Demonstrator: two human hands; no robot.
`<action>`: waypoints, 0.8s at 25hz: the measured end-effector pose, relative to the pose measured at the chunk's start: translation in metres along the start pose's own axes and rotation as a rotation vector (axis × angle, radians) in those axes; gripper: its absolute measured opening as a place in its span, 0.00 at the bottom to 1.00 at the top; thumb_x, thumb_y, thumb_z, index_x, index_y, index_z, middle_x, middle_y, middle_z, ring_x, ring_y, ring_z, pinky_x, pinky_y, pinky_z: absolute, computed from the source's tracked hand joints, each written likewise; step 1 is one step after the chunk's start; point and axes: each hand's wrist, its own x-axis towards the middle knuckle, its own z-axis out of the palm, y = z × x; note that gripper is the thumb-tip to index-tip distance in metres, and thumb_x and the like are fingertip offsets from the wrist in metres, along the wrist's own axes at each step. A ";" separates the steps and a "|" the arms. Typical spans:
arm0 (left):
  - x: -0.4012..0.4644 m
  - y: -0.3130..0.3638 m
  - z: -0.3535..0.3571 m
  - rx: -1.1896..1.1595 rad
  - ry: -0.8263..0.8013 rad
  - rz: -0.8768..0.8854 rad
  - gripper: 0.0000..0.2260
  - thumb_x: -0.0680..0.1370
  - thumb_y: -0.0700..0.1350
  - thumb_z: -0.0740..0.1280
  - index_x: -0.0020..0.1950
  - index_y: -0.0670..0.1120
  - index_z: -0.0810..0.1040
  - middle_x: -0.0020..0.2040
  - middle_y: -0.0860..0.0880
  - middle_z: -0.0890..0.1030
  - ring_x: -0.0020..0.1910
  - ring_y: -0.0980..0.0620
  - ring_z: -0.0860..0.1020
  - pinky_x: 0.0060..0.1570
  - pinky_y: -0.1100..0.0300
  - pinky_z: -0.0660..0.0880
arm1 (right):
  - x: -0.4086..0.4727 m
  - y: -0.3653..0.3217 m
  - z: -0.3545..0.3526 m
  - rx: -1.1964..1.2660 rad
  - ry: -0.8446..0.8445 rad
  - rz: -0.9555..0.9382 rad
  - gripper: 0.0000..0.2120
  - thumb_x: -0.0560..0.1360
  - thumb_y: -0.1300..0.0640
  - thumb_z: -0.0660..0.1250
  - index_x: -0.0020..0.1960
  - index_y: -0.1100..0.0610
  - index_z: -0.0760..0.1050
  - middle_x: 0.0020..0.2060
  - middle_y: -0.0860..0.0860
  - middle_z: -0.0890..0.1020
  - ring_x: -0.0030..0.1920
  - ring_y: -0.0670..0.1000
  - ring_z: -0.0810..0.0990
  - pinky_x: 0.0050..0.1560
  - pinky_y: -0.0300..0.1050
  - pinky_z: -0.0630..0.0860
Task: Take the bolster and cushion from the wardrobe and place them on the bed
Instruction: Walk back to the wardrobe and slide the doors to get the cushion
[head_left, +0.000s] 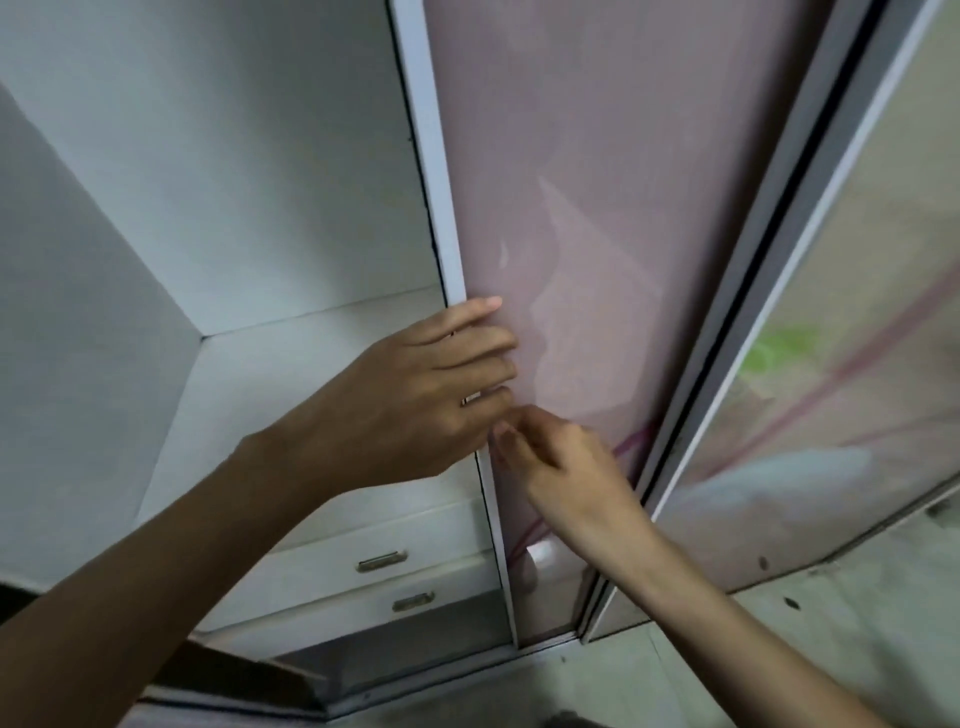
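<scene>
Neither bolster nor cushion shows in this view. A wardrobe sliding door (597, 182) with a pink panel and a white edge strip (434, 171) stands partly open in front of me. My left hand (415, 395) lies across that edge at mid height, its fingers fairly straight on the pink panel and its thumb hidden. Just below it, my right hand (561, 467) has its fingers curled, with the tips hooked at the same door edge.
Left of the door, the open compartment shows white walls and a white shelf (311, 364). Under the shelf sit two drawers (384, 561) with metal handles. A second sliding door (857, 364) with a floral print overlaps on the right. Grey floor (779, 649) lies below.
</scene>
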 end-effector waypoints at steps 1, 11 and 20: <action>0.001 -0.002 0.001 0.010 0.000 0.013 0.08 0.78 0.40 0.66 0.42 0.40 0.83 0.44 0.42 0.84 0.51 0.42 0.82 0.69 0.47 0.67 | 0.002 -0.005 0.002 -0.081 0.038 -0.032 0.09 0.78 0.49 0.62 0.47 0.52 0.78 0.40 0.56 0.85 0.45 0.61 0.82 0.40 0.46 0.71; 0.009 -0.001 0.003 -0.001 -0.027 -0.005 0.06 0.66 0.41 0.67 0.30 0.41 0.75 0.32 0.44 0.75 0.35 0.43 0.73 0.48 0.51 0.70 | 0.010 -0.033 0.017 -0.480 0.232 -0.215 0.11 0.57 0.66 0.73 0.24 0.62 0.71 0.18 0.61 0.75 0.17 0.62 0.73 0.23 0.38 0.59; -0.033 -0.016 -0.014 -0.091 -0.065 0.011 0.07 0.66 0.41 0.63 0.29 0.40 0.76 0.32 0.43 0.76 0.36 0.42 0.74 0.47 0.52 0.68 | 0.006 -0.063 0.063 -0.534 0.375 -0.144 0.06 0.56 0.61 0.66 0.23 0.61 0.71 0.17 0.61 0.74 0.15 0.62 0.72 0.17 0.42 0.66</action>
